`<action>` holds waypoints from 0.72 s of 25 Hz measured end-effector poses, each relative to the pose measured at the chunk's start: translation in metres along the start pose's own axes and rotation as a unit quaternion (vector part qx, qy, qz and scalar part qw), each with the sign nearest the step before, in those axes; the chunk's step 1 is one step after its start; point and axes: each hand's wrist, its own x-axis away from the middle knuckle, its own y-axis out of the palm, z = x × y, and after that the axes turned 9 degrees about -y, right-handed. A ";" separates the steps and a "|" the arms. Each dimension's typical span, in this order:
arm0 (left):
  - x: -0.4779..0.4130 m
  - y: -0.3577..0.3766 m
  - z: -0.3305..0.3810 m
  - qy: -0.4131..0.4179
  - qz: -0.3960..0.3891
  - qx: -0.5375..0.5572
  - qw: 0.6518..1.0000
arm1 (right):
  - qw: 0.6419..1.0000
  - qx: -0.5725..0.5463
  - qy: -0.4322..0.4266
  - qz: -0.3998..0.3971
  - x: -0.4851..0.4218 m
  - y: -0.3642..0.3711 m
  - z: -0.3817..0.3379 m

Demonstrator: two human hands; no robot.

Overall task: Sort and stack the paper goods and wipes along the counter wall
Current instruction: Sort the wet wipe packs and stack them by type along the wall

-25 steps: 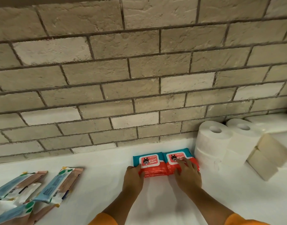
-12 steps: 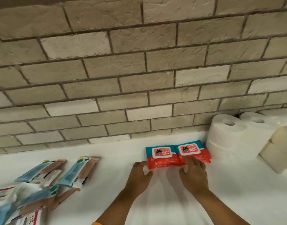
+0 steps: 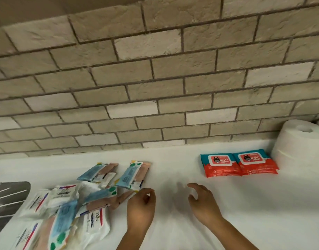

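White counter [image 3: 175, 231] strip between 2 red wipes packs [image 3: 221, 167] and loose pile [image 3: 93, 221].

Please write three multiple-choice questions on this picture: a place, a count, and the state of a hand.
1. Where do the red wipes packs lie? A) beside the paper roll, near the wall B) on the blue packs C) in a hand
2. How many red wipes packs are there? A) one B) two C) four
3. What does the right hand hold? A) a red pack B) a roll C) nothing
Answers: 1 A, they lie on the counter beside the paper roll; 2 B, two lie side by side; 3 C, its curled fingers are empty.
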 end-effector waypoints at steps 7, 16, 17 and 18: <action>-0.043 -0.119 -0.088 0.018 -0.013 -0.026 0.999 | 0.991 0.079 -0.052 -0.095 -0.024 0.082 -0.080; -0.148 -0.177 -0.112 0.058 0.063 -0.219 0.972 | 0.919 0.317 -0.174 -0.156 -0.080 0.151 -0.151; -0.159 -0.178 -0.115 0.086 0.065 -0.250 0.962 | 0.917 0.323 -0.171 -0.158 -0.086 0.155 -0.154; -0.169 -0.177 -0.117 0.104 0.052 -0.296 0.948 | 0.917 0.325 -0.167 -0.161 -0.091 0.158 -0.155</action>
